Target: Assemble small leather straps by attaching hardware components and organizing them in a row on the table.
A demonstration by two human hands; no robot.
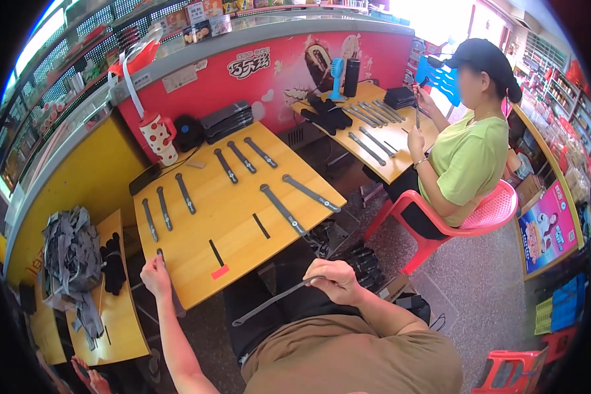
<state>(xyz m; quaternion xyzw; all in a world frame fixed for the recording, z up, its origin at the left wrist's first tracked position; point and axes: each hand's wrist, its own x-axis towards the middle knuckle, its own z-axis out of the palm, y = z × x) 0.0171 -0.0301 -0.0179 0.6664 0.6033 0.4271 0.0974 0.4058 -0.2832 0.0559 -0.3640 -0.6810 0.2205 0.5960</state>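
My right hand [335,279] is closed on one end of a narrow grey strap [269,306], which stretches out to the left over my lap. At the near left corner of the wooden table [197,253], my left hand [156,276] pinches another grey strap [175,299] that hangs down past the edge. Two black strips [261,225] lie on the table near me, one with a red piece [220,272] at its end. Farther in, several grey straps with rounded ends [185,193] are laid out in groups. Two longer ones [283,209] rest at the right side.
Folded grey material [226,123], a polka-dot tumbler [159,139] and a phone [144,178] stand at the table's back. On the left, a side table holds a heap of grey strips [72,253]. A co-worker [469,144] sits right at a second table [348,140] with more straps.
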